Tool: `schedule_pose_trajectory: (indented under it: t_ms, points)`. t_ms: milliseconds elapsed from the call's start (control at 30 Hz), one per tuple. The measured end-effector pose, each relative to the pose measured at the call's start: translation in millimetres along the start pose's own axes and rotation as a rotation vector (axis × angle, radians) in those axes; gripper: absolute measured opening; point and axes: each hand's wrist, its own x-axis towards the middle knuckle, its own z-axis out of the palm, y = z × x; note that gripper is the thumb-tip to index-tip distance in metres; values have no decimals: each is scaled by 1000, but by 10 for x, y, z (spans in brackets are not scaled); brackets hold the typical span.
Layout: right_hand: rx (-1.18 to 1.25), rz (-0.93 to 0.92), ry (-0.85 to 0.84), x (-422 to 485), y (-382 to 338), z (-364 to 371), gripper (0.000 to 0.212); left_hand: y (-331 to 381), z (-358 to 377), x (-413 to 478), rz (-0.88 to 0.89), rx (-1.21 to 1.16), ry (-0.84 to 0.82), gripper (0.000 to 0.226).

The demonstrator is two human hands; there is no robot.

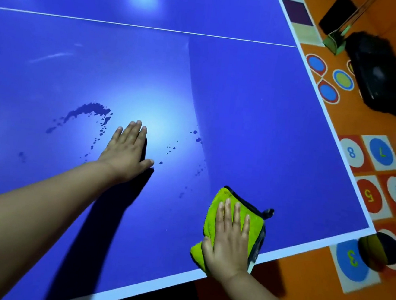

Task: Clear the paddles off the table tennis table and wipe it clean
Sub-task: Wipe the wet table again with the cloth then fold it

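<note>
The blue table tennis table [268,113] fills most of the view, with a white line across its far part. A folded lime-green cloth [221,200] with a dark trim lies near the table's front right edge. My right hand [229,237] presses flat on the cloth, fingers straight. My left hand [126,152] rests flat on the bare table surface, fingers straight, to the left of the cloth. Dark wet splashes [89,112] and droplets dot the surface around my left hand. No paddle is in view.
An orange floor [373,123] with coloured number tiles and circles lies to the right of the table. A black bag [376,72] sits on the floor at the upper right. A dark and yellow ball [375,251] lies by the table's front right corner.
</note>
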Motion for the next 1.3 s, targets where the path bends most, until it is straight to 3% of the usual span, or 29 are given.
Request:
schedule_pose_trajectory:
  t_ms: [233,533,733,1033,1133,1300]
  points:
    - [211,466,14,720,-605,-177,88,-149,-123,341,-6,-65,-3,82]
    - [228,520,59,2395,-790,-623,89,-285,-444,1313,-23,-63,-45,101]
    - [206,447,79,3424,-833,-883,89,-385,-466,1617,-2,6,-213,123]
    - [198,391,107,4903,-1026,-1364,87,-458,-564,1723,42,-30,-410,122]
    - [158,238,114,5334,-1094,-1490,85,-478,-580,1755,45,-43,-443,121]
    - [-6,-215,140,5760,-1085,-1595,81,-503,-596,1786,42,-50,-474,121]
